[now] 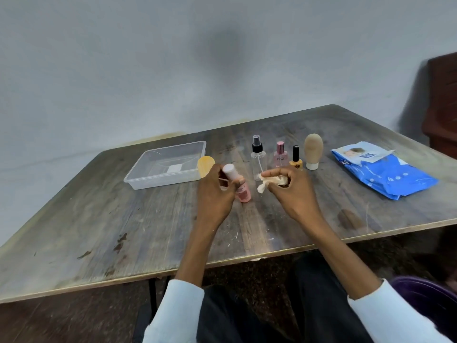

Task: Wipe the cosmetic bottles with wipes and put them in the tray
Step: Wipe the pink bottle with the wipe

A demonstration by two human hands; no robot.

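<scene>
Both forearms come in from the near edge of the wooden tabletop, with light sleeves pushed up from the wrists, and the two hands meet near the middle of it. The left hand shows its back to the camera and its fingers are curled around a small pink bottle with a white cap; the bottle is tilted, cap up and toward the left, pink bottom down and toward the right, just above the tabletop. The right hand is just beside it, a small gap apart, also with the back up; its thumb and fingers are bent and pinch a crumpled white wipe, and one end of the wipe hangs out toward the bottle without touching it. The clear plastic tray lies toward the far left side of the tabletop, and a yellow rounded tube stands at its right wall, partly hidden by the left hand. Behind the right hand stand in a row, from left to right, a clear spray bottle with a black top, a pink perfume bottle, a yellow nail polish bottle with a black cap, and a beige tube standing on its white cap. The blue pack of wipes lies near the right edge of the tabletop.
</scene>
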